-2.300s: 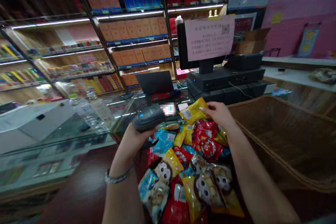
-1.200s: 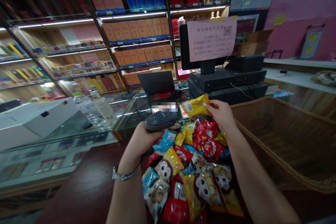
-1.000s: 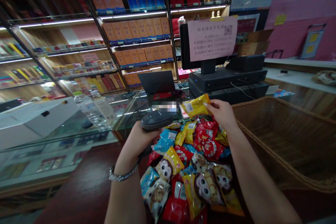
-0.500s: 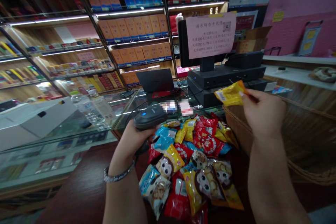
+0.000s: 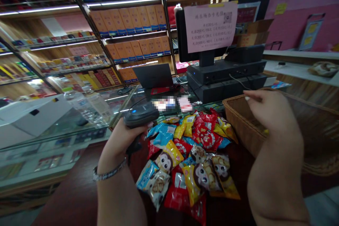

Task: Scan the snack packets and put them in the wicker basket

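Closest in, from 6 o'clock toward 12 on the dark worktop, a heap of foil snack packets lies with its long axis running away from the body. At 10 o'clock, just beside the heap, the left hand is closed around a handheld barcode scanner. At 2 o'clock the right hand, fingers half open and holding nothing visible, hangs above the near rim of a wicker basket. Farther off at 12 stands a point-of-sale terminal beneath a pink notice.

Head-worn view, facing forward and down over a shop counter, close above the left hand, the right hand and a heap of snack packets, with shelves farther off along the top.
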Demonstrator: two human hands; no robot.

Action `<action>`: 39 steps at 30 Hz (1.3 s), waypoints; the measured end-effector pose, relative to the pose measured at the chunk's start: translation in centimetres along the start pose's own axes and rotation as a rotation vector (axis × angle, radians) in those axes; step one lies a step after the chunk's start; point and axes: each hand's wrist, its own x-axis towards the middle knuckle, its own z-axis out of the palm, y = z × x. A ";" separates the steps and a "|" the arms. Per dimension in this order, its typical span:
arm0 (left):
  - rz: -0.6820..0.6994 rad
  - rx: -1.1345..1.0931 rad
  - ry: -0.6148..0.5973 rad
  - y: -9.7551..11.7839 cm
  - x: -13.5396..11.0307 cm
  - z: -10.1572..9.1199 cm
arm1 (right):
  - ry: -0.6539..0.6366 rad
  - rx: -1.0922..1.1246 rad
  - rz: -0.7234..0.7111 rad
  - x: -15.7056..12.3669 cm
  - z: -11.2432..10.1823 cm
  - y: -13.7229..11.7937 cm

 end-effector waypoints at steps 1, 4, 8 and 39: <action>-0.016 0.020 -0.025 0.0 0.0 0.1 | -0.060 0.055 -0.049 0.0 0.6 -0.4; -0.029 0.078 -0.112 -0.1 0.2 0.3 | -0.366 0.274 -0.198 0.2 3.6 -1.9; 0.022 0.057 -0.174 -0.4 0.3 0.3 | -0.747 0.364 -0.272 0.5 8.8 -3.2; 0.005 0.138 -0.288 -1.6 0.7 -0.6 | -1.111 0.580 -0.240 0.8 9.8 -3.7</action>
